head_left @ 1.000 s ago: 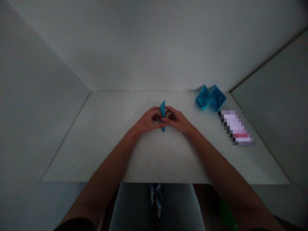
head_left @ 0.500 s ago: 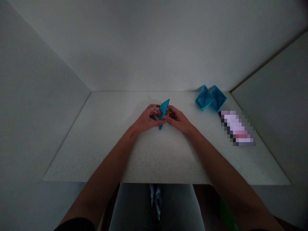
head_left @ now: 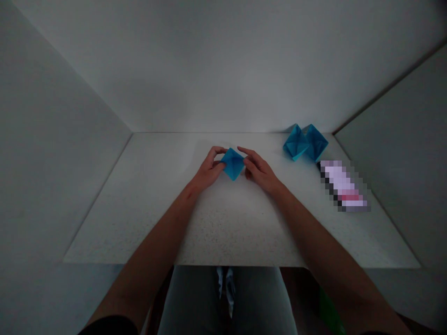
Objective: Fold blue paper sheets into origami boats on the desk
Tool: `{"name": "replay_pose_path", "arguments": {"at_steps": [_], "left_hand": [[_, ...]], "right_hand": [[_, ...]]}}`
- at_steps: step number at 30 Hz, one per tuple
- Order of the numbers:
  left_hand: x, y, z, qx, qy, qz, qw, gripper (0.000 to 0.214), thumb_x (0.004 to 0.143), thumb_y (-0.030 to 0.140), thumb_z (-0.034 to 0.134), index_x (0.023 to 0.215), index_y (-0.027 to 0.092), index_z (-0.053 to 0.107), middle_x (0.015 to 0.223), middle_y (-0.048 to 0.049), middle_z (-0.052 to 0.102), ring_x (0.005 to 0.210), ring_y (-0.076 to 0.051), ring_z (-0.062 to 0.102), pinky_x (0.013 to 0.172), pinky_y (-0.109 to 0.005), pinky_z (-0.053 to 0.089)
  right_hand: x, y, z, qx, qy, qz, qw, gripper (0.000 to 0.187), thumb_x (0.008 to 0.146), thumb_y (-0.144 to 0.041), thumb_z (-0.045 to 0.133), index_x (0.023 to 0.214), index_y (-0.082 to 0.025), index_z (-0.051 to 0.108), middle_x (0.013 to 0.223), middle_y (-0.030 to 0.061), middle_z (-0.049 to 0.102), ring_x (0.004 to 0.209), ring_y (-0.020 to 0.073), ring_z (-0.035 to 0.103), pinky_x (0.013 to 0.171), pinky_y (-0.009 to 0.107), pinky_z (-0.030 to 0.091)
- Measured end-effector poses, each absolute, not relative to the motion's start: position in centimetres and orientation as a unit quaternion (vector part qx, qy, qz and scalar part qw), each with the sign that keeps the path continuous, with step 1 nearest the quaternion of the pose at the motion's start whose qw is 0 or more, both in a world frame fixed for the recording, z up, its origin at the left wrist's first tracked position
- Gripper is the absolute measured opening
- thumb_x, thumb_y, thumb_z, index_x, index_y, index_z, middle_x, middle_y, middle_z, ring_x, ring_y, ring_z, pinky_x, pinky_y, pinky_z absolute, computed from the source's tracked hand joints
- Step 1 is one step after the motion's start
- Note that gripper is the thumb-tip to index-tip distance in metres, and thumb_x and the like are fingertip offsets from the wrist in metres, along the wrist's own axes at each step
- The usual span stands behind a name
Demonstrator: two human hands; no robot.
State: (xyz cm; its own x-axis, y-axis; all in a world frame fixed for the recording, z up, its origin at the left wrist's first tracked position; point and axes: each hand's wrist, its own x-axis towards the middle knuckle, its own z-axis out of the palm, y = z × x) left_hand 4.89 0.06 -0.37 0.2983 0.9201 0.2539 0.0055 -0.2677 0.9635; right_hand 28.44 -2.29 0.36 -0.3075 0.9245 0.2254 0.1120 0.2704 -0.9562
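Observation:
A folded blue origami piece lies flat as a diamond on the white table, between my hands. My left hand grips its left corner between fingers and thumb. My right hand is right beside its right corner, with the fingers apart and reaching forward past the paper. The underside of the piece is hidden.
Two more blue origami pieces stand together at the table's far right, and a pixelated, blurred pale object lies next to them. Grey walls rise beyond the left and far table edges.
The blue paper has opened from a narrow upright fold into a flat diamond. My hands have spread apart to either side of it, and my right fingers have let go.

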Motion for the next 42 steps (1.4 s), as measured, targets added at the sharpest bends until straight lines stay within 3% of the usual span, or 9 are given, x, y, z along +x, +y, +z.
{"name": "replay_pose_path", "arguments": {"at_steps": [5, 9, 13, 17, 19, 23, 36, 39, 42], "left_hand": [[4.6, 0.2, 0.2, 0.621, 0.366, 0.474, 0.505, 0.024, 0.089, 0.031, 0.071, 0.113, 0.025, 0.069, 0.153, -0.0107, 0.066, 0.123, -0.024, 0.071, 0.098, -0.04, 0.062], [4.5, 0.3, 0.1, 0.618, 0.355, 0.483, 0.509, 0.032, 0.086, 0.045, 0.085, 0.106, 0.022, 0.075, 0.154, -0.0138, 0.064, 0.126, -0.026, 0.071, 0.102, -0.043, 0.063], [4.7, 0.6, -0.5, 0.616, 0.354, 0.5, 0.495, 0.042, 0.075, 0.047, 0.097, 0.093, 0.019, 0.072, 0.15, -0.0136, 0.066, 0.112, -0.022, 0.076, 0.095, -0.038, 0.065], [4.9, 0.8, -0.7, 0.592, 0.374, 0.504, 0.506, 0.054, 0.076, 0.051, 0.097, 0.114, 0.023, 0.072, 0.123, -0.0091, 0.078, 0.092, -0.017, 0.077, 0.084, -0.033, 0.064], [4.9, 0.7, -0.6, 0.603, 0.382, 0.487, 0.504, 0.052, 0.08, 0.057, 0.092, 0.113, 0.022, 0.074, 0.105, -0.0069, 0.081, 0.09, -0.018, 0.077, 0.084, -0.034, 0.064], [5.0, 0.5, -0.4, 0.628, 0.399, 0.464, 0.481, 0.046, 0.087, 0.066, 0.083, 0.096, 0.021, 0.078, 0.092, -0.0049, 0.08, 0.085, -0.018, 0.073, 0.082, -0.034, 0.062], [4.0, 2.1, -1.3, 0.474, 0.422, 0.621, 0.46, 0.062, 0.087, 0.08, 0.078, 0.098, 0.025, 0.051, 0.092, -0.0002, 0.074, 0.076, -0.015, 0.077, 0.082, -0.035, 0.07], [4.1, 2.1, -1.4, 0.482, 0.417, 0.608, 0.475, 0.063, 0.088, 0.082, 0.075, 0.103, 0.026, 0.053, 0.091, -0.0002, 0.073, 0.081, -0.017, 0.079, 0.081, -0.037, 0.071], [4.4, 1.7, -1.0, 0.511, 0.404, 0.571, 0.499, 0.069, 0.077, 0.078, 0.088, 0.112, 0.025, 0.062, 0.097, -0.0034, 0.077, 0.092, -0.021, 0.08, 0.082, -0.038, 0.071]], "right_hand": [[28.5, -1.8, 0.3, -0.427, -0.623, 0.45, 0.477, 0.045, 0.104, -0.067, 0.064, 0.122, -0.027, 0.075, 0.069, -0.0052, 0.059, 0.053, 0.0115, 0.056, 0.051, 0.026, 0.041], [28.6, -1.7, 0.2, -0.437, -0.61, 0.453, 0.481, 0.045, 0.1, -0.068, 0.068, 0.113, -0.025, 0.075, 0.065, -0.0046, 0.061, 0.056, 0.0131, 0.058, 0.055, 0.027, 0.046], [28.6, -1.5, -0.1, -0.438, -0.614, 0.439, 0.488, 0.046, 0.089, -0.068, 0.082, 0.102, -0.026, 0.07, 0.072, -0.0039, 0.063, 0.057, 0.0121, 0.056, 0.053, 0.026, 0.044], [28.5, -1.4, -0.1, -0.422, -0.603, 0.436, 0.518, 0.055, 0.083, -0.066, 0.089, 0.116, -0.028, 0.067, 0.086, -0.0027, 0.067, 0.06, 0.0116, 0.057, 0.055, 0.027, 0.048], [28.5, -1.4, -0.1, -0.418, -0.608, 0.441, 0.511, 0.06, 0.083, -0.067, 0.089, 0.123, -0.029, 0.067, 0.088, -0.0024, 0.068, 0.064, 0.0127, 0.059, 0.058, 0.028, 0.05], [28.7, -1.5, 0.0, -0.451, -0.647, 0.407, 0.461, 0.05, 0.09, -0.073, 0.079, 0.099, -0.024, 0.072, 0.069, -0.0036, 0.06, 0.06, 0.0127, 0.05, 0.055, 0.028, 0.038], [29.3, -0.3, 0.0, -0.462, -0.546, 0.38, 0.587, 0.06, 0.087, -0.08, 0.078, 0.089, -0.028, 0.048, 0.072, -0.0068, 0.053, 0.052, 0.011, 0.054, 0.049, 0.027, 0.045], [29.4, -0.1, -0.1, -0.446, -0.537, 0.395, 0.597, 0.06, 0.087, -0.078, 0.079, 0.09, -0.029, 0.046, 0.069, -0.0081, 0.052, 0.05, 0.0108, 0.054, 0.047, 0.026, 0.045], [29.4, -0.2, -0.2, -0.438, -0.544, 0.404, 0.59, 0.059, 0.086, -0.077, 0.081, 0.09, -0.028, 0.048, 0.071, -0.0067, 0.058, 0.05, 0.0107, 0.055, 0.047, 0.026, 0.046]]}}
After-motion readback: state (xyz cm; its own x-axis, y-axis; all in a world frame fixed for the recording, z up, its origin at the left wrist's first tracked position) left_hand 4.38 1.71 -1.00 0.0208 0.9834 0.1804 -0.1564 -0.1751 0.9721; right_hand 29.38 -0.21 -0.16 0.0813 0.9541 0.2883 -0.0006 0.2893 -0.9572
